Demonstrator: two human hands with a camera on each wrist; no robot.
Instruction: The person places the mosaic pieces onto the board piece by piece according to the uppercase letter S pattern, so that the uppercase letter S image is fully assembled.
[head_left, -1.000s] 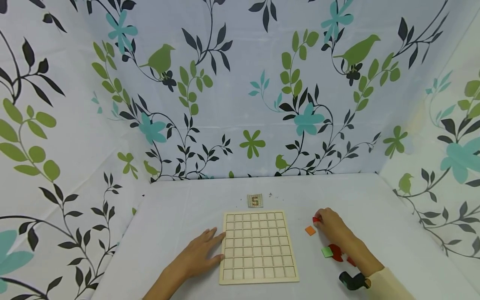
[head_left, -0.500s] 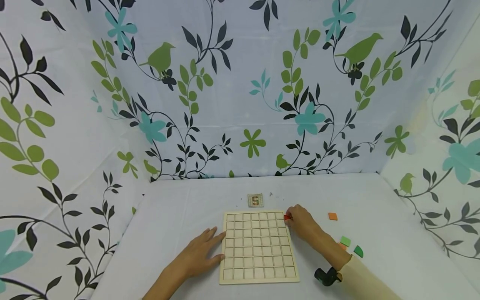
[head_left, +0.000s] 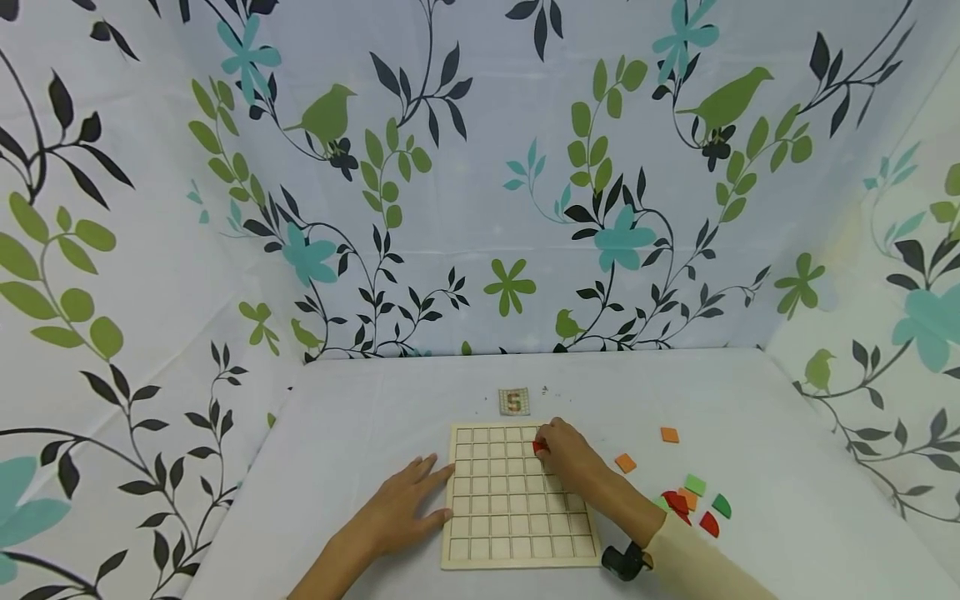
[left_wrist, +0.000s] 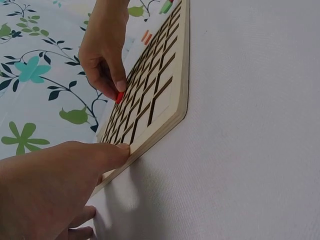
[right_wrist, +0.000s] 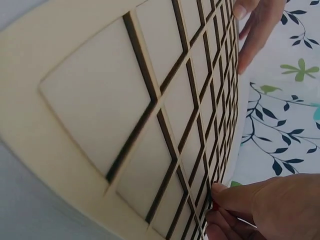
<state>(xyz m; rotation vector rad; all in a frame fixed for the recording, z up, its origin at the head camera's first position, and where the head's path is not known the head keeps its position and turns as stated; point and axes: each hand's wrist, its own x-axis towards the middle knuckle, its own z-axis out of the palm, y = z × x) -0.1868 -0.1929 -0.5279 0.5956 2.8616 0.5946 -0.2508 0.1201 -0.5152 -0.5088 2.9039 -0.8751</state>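
A pale wooden board (head_left: 498,505) with a grid of square recesses lies on the white table. My left hand (head_left: 405,507) rests at its left edge, fingers spread; in the left wrist view the thumb of the left hand (left_wrist: 65,175) touches the frame. My right hand (head_left: 573,461) is over the board's upper right part and pinches a small red piece (head_left: 538,447) between thumb and fingertips. The left wrist view shows this red piece (left_wrist: 119,97) close over the grid. Most of the piece is hidden by the fingers of the right hand (right_wrist: 265,205) in the right wrist view.
Right of the board lie two orange squares (head_left: 670,435) and a loose group of red, orange and green pieces (head_left: 694,483), several quarter-round. A small patterned card (head_left: 513,402) lies behind the board. Printed fabric (head_left: 450,208) hangs around the table.
My right hand has carried the red piece leftward, from the table right of the board to over its upper right cells. Pieces under the right forearm came into sight. The left hand stayed put.
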